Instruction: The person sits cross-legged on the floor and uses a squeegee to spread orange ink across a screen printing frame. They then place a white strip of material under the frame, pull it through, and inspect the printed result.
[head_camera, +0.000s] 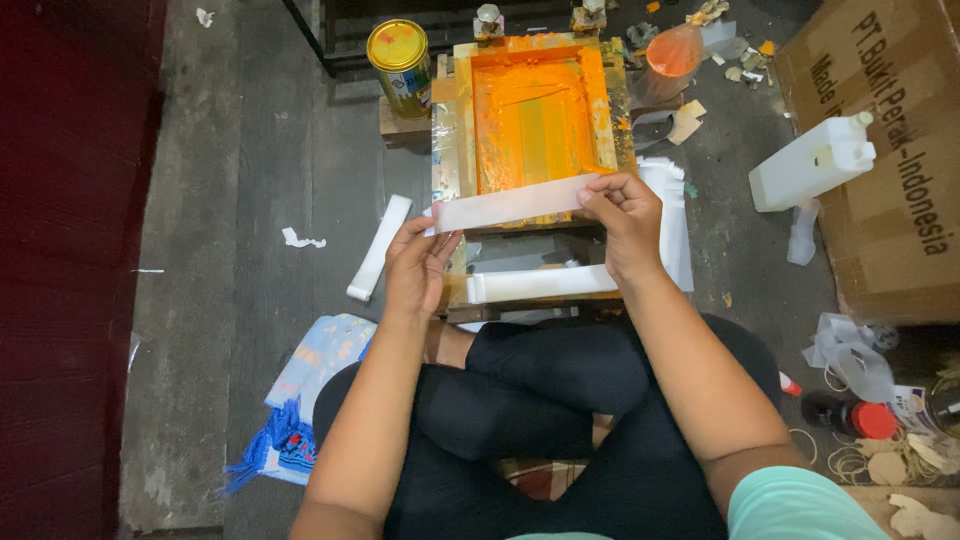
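Dark, worn wooden floor (250, 200), seen from above by someone seated cross-legged. Left hand (418, 270) and right hand (622, 215) each pinching one end of a long, narrow, translucent white strip (510, 203), stretched flat and slightly tilted just over the near edge of an orange-inked printing screen (530, 115). Yellow-lidded tin (398, 50) beside the screen.
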